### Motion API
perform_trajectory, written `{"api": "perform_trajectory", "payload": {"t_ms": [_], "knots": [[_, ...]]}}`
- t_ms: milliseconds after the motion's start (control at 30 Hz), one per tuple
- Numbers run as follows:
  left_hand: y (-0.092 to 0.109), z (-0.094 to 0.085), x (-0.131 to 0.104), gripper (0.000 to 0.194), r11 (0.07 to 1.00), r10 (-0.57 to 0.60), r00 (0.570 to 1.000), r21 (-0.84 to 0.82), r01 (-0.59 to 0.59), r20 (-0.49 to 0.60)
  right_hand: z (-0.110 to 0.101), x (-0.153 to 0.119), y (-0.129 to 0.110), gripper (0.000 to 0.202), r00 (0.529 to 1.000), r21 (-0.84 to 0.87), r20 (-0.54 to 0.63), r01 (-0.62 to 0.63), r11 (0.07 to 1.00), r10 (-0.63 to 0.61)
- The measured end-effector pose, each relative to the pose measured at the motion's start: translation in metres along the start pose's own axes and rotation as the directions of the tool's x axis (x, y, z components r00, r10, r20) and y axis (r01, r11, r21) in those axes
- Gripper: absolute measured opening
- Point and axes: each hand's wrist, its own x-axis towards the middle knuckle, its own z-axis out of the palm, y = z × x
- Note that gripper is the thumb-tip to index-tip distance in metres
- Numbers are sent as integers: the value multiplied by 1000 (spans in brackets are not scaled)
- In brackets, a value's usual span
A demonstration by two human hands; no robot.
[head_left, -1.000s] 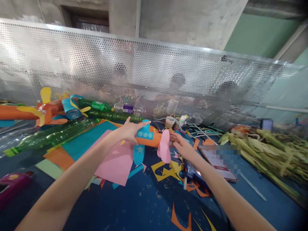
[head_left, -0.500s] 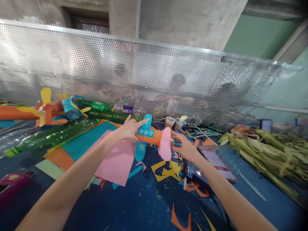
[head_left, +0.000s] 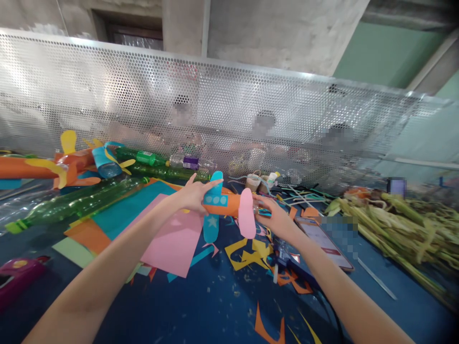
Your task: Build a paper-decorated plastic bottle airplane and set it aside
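A toy airplane (head_left: pixel 232 206) with an orange body is held level above the table between my hands. Blue wings with star shapes and a blue strip of pale dots cross its body. A pink paper propeller (head_left: pixel 246 214) sits near its right end. My left hand (head_left: pixel 192 193) grips the left end, its index finger stretched along the upper wing. At the other end, the fingers of my right hand (head_left: pixel 271 212) close around the clear tip just beyond the propeller. My palms and the tip's far side are partly hidden.
Coloured paper sheets (head_left: pixel 174 239) and yellow scraps (head_left: pixel 247 254) lie on the blue table. Green bottles (head_left: pixel 86 198) and another orange toy (head_left: pixel 73 165) are at left. A glue gun (head_left: pixel 287 258), a phone (head_left: pixel 326 243) and dried husks (head_left: pixel 390 224) lie right. Behind stands a perforated metal panel (head_left: pixel 229 95).
The pink propeller has turned slightly, and the blue wings have shifted a little with the airplane's body. Both hands keep their hold in nearly the same place.
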Motion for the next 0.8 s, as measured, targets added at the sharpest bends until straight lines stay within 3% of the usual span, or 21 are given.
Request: {"api": "perform_trajectory", "payload": {"t_ms": [267, 500, 800], "knots": [[-6, 2, -3, 109, 991, 64, 985, -128, -44, 162, 0, -1, -11, 52, 985, 78, 131, -123, 989, 112], [-8, 2, -3, 111, 977, 69, 986, -210, -37, 151, 0, -3, -10, 61, 986, 67, 161, -42, 997, 30], [-14, -2, -4, 106, 954, 104, 984, -294, -57, 146, 1, -4, -3, 50, 987, 20, 159, -34, 999, 31]]}}
